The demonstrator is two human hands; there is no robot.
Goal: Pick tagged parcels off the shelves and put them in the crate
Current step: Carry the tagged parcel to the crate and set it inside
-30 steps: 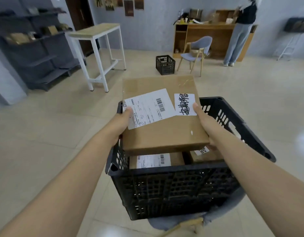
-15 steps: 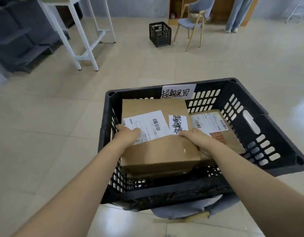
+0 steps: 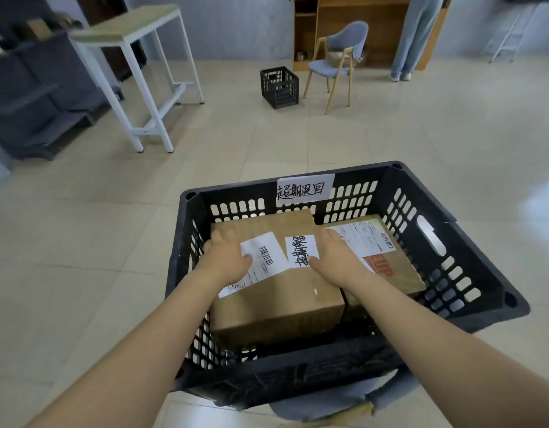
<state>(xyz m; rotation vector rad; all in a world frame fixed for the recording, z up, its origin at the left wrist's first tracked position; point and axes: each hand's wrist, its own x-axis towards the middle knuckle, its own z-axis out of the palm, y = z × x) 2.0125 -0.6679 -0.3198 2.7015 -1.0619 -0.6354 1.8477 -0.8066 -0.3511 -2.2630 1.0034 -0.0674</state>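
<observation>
The black crate (image 3: pixel 470 273) sits on a blue seat at 6 o'clock. Inside it, the tagged parcel (image 3: pixel 276 291) lies against the 9 o'clock wall, touching a second box (image 3: pixel 387 267) at 3 o'clock. Both hands lie flat on the parcel's top, fingers relaxed, gripping nothing: left hand (image 3: pixel 225 257) over the shipping label, right hand (image 3: pixel 335 257) at the handwritten tag. A paper sign (image 3: pixel 304 189) hangs on the 12 o'clock rim. Beyond is open tiled floor; a white table (image 3: pixel 137 29) stands at 10 o'clock, a small crate (image 3: pixel 279 88) and chair (image 3: pixel 338 57) at 12.
</observation>
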